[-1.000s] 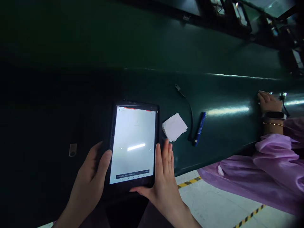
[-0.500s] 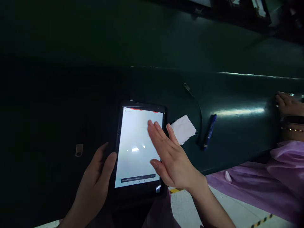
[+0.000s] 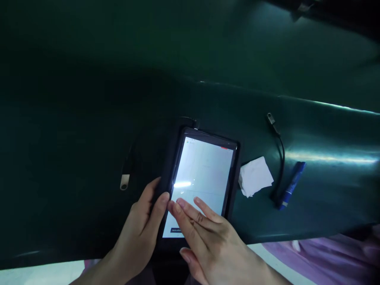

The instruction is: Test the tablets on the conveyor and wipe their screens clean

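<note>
A tablet (image 3: 204, 174) in a black case, its white screen lit, lies tilted at the front of the dark green table. My left hand (image 3: 139, 225) grips its left edge, thumb on the bezel and fingers at the side. Over the lower part of the screen is my right hand (image 3: 210, 241), fingers stretched out and apart, covering the lower right corner. Whether its fingertips touch the glass I cannot tell. Folded white paper (image 3: 255, 177) sits just right of the tablet. A dark plug and cable piece shows at the tablet's top edge.
A blue marker (image 3: 292, 185) lies to the right, beside a short black cable (image 3: 282, 158) with a metal-ended connector. A silver USB stick end (image 3: 124, 182) is on the left. A person's pink-purple garment (image 3: 326, 257) shows beyond the table's front edge at right.
My right hand has moved down the screen, from its middle right to its lower part. The camera view has shifted, so table items appear further right. My left hand still holds the tablet.
</note>
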The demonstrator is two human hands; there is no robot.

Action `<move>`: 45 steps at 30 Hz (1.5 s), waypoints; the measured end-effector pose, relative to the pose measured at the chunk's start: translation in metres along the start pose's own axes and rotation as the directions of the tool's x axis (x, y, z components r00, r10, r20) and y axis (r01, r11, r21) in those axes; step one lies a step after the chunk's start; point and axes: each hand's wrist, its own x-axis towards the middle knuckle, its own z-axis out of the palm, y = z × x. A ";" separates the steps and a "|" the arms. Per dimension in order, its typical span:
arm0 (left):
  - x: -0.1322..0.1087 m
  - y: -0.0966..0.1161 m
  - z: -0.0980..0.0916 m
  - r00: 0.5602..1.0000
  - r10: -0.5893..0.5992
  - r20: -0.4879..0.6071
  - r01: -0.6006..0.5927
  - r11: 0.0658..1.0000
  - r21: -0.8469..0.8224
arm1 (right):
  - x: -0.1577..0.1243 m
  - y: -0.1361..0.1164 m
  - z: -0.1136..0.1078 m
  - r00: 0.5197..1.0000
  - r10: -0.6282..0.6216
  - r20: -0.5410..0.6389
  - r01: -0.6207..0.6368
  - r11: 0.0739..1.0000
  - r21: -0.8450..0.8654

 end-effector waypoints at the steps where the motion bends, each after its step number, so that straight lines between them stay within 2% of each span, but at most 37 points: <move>1: 0.000 0.001 0.000 1.000 -0.008 0.006 0.008 1.000 -0.006 | -0.001 -0.003 0.001 1.000 -0.003 -0.001 0.003 1.000 0.010; 5: 0.001 0.004 0.000 0.999 -0.014 0.030 0.015 1.000 -0.019 | -0.006 -0.008 -0.001 0.999 -0.016 0.039 0.013 0.996 0.089; 8: 0.002 0.006 0.000 1.000 -0.004 0.022 0.005 1.000 -0.017 | -0.007 -0.004 -0.010 0.986 -0.116 0.122 0.086 0.971 0.223; 10: 0.002 0.007 0.000 1.000 0.007 0.008 -0.007 1.000 0.003 | -0.005 0.004 -0.018 0.975 -0.176 0.133 0.136 0.955 0.264; 13: 0.001 0.008 0.001 1.000 0.026 -0.005 -0.026 1.000 0.002 | 0.004 0.024 -0.022 0.993 -0.099 0.071 0.090 0.988 0.125; 17: -0.001 0.009 0.001 1.000 0.001 0.003 -0.001 0.999 -0.041 | 0.026 0.058 -0.019 0.994 0.111 0.019 -0.109 0.990 -0.092; 20: -0.001 0.008 0.002 0.999 0.037 0.036 -0.034 0.997 -0.072 | 0.038 0.068 -0.017 0.993 0.106 0.050 -0.099 0.986 -0.137; 23: 0.001 0.007 0.003 1.000 0.017 0.011 -0.016 0.998 -0.055 | 0.035 0.055 -0.015 0.995 0.024 0.093 -0.014 0.994 -0.107; 30: 0.005 -0.001 0.001 0.998 0.070 -0.005 -0.069 0.997 0.033 | -0.002 0.004 -0.006 0.988 -0.050 0.144 0.056 0.998 -0.039; 33: 0.005 0.001 0.000 0.998 0.067 -0.021 -0.066 0.996 0.058 | -0.011 -0.004 -0.005 0.984 -0.076 0.161 0.080 0.997 -0.019; 35: 0.004 0.004 0.000 0.997 0.065 -0.043 -0.061 0.995 0.078 | -0.010 0.000 -0.006 0.985 -0.067 0.157 0.072 0.997 -0.023; 38: 0.004 0.010 0.000 0.997 0.057 -0.059 -0.050 0.994 0.102 | 0.001 0.023 -0.007 0.995 0.039 0.089 -0.029 0.993 -0.114; 41: 0.005 0.015 -0.001 0.995 0.086 -0.057 -0.078 0.988 0.132 | 0.016 0.061 -0.016 0.977 0.215 -0.005 -0.210 0.949 -0.233; 43: 0.005 0.018 -0.002 0.988 0.145 -0.048 -0.136 0.979 0.151 | 0.019 0.081 -0.029 0.924 0.364 -0.114 -0.381 0.886 -0.265; 45: 0.004 0.020 -0.003 0.978 0.204 -0.051 -0.194 0.969 0.155 | 0.015 0.088 -0.043 0.834 0.471 -0.288 -0.535 0.819 -0.206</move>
